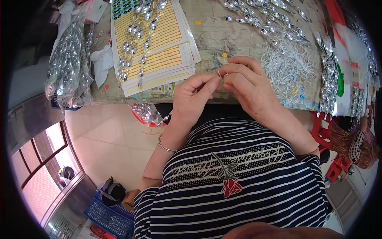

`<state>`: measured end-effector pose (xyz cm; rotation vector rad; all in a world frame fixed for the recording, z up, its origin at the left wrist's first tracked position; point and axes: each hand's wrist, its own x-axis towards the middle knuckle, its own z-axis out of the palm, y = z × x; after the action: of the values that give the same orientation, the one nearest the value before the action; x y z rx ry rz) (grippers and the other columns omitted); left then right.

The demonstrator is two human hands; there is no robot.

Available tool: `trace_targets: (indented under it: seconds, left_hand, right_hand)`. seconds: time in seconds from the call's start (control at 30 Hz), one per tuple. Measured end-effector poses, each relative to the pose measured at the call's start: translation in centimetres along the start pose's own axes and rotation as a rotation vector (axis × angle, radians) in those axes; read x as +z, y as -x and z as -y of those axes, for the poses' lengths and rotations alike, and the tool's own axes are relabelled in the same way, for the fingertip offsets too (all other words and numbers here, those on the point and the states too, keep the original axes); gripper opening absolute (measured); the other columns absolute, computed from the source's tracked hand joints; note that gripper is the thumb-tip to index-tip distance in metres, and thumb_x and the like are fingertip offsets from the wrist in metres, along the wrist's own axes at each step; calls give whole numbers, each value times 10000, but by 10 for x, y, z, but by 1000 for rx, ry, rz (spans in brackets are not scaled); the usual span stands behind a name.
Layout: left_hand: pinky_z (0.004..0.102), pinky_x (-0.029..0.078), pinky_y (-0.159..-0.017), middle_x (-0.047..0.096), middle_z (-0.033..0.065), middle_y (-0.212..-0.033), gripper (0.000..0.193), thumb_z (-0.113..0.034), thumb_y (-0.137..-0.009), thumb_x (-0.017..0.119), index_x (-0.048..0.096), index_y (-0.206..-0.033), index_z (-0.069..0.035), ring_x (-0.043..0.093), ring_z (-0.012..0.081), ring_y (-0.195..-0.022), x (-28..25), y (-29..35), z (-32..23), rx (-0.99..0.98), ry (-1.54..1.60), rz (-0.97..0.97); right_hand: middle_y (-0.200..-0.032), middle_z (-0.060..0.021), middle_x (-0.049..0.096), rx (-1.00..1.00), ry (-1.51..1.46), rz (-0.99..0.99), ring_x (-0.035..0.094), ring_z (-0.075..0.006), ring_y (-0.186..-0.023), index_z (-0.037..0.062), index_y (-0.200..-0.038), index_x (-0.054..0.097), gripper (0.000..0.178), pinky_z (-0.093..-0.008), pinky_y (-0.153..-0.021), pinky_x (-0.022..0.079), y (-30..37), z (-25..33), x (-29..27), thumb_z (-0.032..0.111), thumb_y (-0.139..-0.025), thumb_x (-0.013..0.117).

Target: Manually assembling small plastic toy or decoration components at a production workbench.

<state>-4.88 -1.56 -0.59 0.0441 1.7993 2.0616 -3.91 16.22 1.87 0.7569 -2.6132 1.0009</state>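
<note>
Over the front edge of the worktable, my left hand [190,95] and my right hand [254,85] meet fingertip to fingertip. Between them runs a short piece of thin white string [219,73], pinched by both; the fingers cover most of it. To the right of my right hand lies a tangled heap of silvery-white strings [288,65]. Silver twisted spiral ornaments [258,18] spread out behind that heap. More silver spirals [144,51] rest on a stack of yellow and red patterned sheets [187,59], beyond my left hand.
A clear bag of silver spirals [71,65] sits at the table's left, beside a crumpled white tissue [102,61]. More spirals [328,79] hang over the right edge near a green plastic item [340,79]. On the floor at lower left is a blue basket [109,219].
</note>
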Motion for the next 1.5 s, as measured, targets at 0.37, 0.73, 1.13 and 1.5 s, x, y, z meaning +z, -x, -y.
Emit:
trace_targets:
  seconds: [0.37,0.73,1.13,1.5]
  left_hand:
    - [165,407,-611,633,5,-808,93,-64,-875,630,666,-928,3,530,33,-703,4,-5,7,3,204,26]
    - [167,389,-612,576,-28,-763,79,-85,-889,618,633,-862,-12,480,21,-672,3,-6,2,36,42,21]
    - [189,402,-629,568,-12,-736,88,-93,-880,628,626,-840,-14,497,44,-681,5,-7,5,75,-19,35]
    - [176,346,-549,574,-37,-716,79,-115,-874,642,651,-852,-40,433,15,-612,2,-6,6,3,17,57]
  right_hand:
    - [-1038,-77,583,-26,40,-13,544,-309,-1041,50,-897,568,224,-388,-854,469,1,0,5,34,-710,689]
    - [-1021,-112,544,147,-74,-100,525,-280,-958,31,-885,556,105,-328,-827,430,3,-6,3,12,-805,623]
    - [-927,-64,526,480,-585,65,512,-158,-884,1,-880,521,107,-268,-805,416,1,-18,12,97,-928,516]
    - [-881,-35,500,476,-676,49,486,-110,-813,4,-873,530,99,-228,-740,408,-5,-15,11,87,-926,527]
